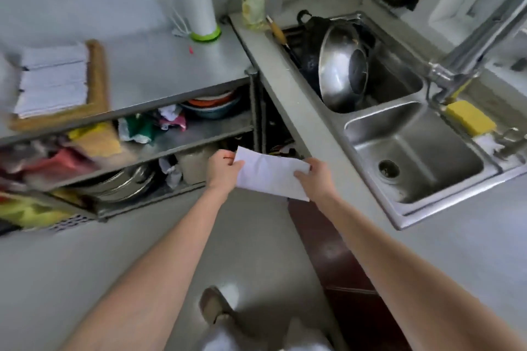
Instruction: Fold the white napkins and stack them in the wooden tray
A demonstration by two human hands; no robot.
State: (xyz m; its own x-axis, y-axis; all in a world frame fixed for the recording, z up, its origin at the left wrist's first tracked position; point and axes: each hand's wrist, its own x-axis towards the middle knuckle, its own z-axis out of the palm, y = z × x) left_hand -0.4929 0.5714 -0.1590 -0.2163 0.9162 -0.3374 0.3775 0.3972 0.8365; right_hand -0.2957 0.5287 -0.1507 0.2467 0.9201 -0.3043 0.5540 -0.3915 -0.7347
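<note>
Wooden tray [98,74] blurred — left edge crops it.

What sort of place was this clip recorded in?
Most likely a working kitchen: a double steel sink with a wok in one basin, a steel table with dishes shelved beneath, and a sponge by the tap.

Both arms reach forward, left hand [222,169] and right hand [316,179] pinching.
</note>
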